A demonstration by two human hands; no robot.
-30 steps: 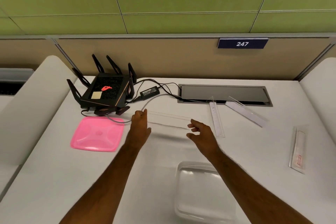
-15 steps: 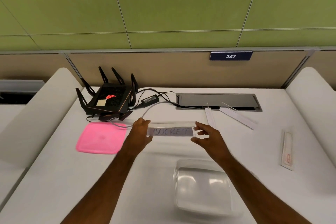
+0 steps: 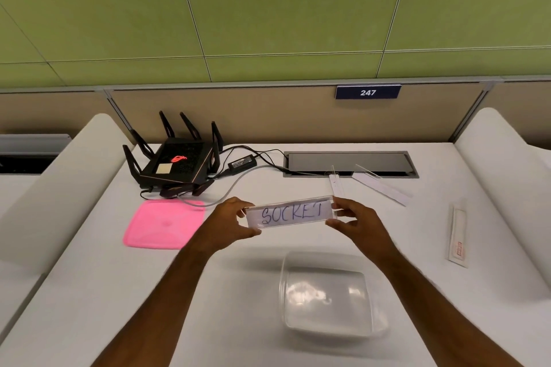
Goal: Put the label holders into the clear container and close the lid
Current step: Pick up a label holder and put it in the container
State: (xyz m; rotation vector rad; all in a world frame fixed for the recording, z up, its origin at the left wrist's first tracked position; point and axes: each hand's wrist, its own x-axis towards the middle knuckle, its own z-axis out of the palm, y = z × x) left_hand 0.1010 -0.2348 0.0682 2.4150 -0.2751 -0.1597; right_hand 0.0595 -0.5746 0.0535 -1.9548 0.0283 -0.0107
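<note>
You've got the "SOCKET" label holder pinched at its ends, left hand and right hand, held up just behind the clear container. The container sits open on the bench, nothing inside. Its pink lid lies well to the container's left.

Both forearms are bare up to the bottom edge of the view, with no sleeves showing. The left hand and right hand wear no gloves, rings or watch.
</note>
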